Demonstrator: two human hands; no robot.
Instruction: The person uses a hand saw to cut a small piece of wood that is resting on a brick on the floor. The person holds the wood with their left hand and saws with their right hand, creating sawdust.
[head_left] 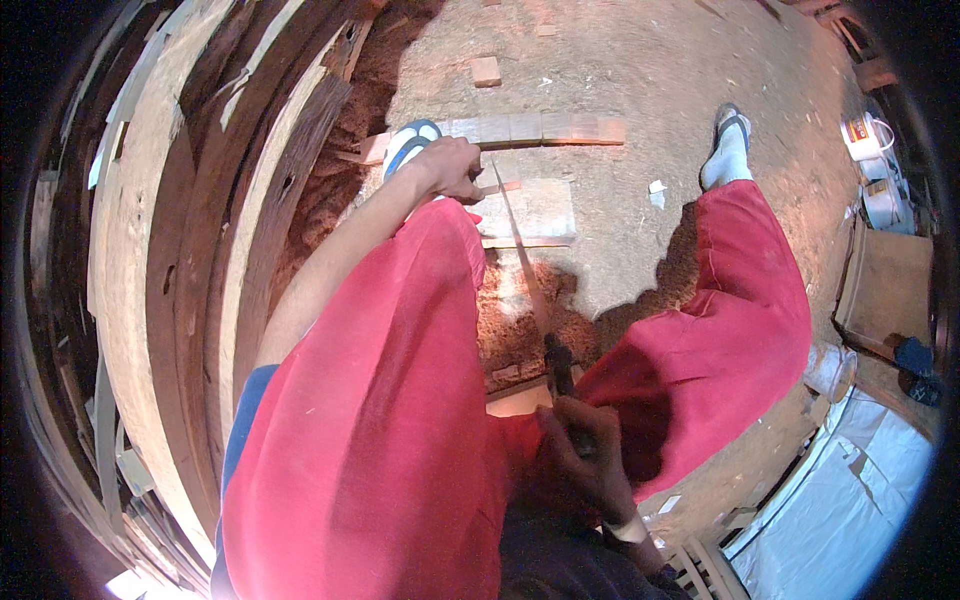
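Nearest, the right hand (585,445) is closed around the dark handle of a long-bladed hand tool (534,290), its wrist bent forward and circled by a pale band (628,530). The tool points away between the knees, its thin blade tapering toward a narrow tip just beside the left hand; whether the edge is toothed I cannot tell. Red trousers (370,420) of creased, matte cloth cover both legs, which are spread wide.

Farther out, the left forearm reaches along the left leg, and the left hand (450,166) bends downward with fingers curled — what they pinch, if anything, I cannot tell. Near its fingertips are a small reddish wooden strip (507,186) and a flat, pale, squared board (550,208). Beyond runs a long, narrow plank (585,130), straight-edged and sunlit, near the left sandal (405,150).

The ground (620,240) is rough, dusty earth. To the left stand thick, split-grained timbers (130,220); to the right, a round white bucket (862,140). Farthest ahead lies a small, blocky wood offcut (485,72).
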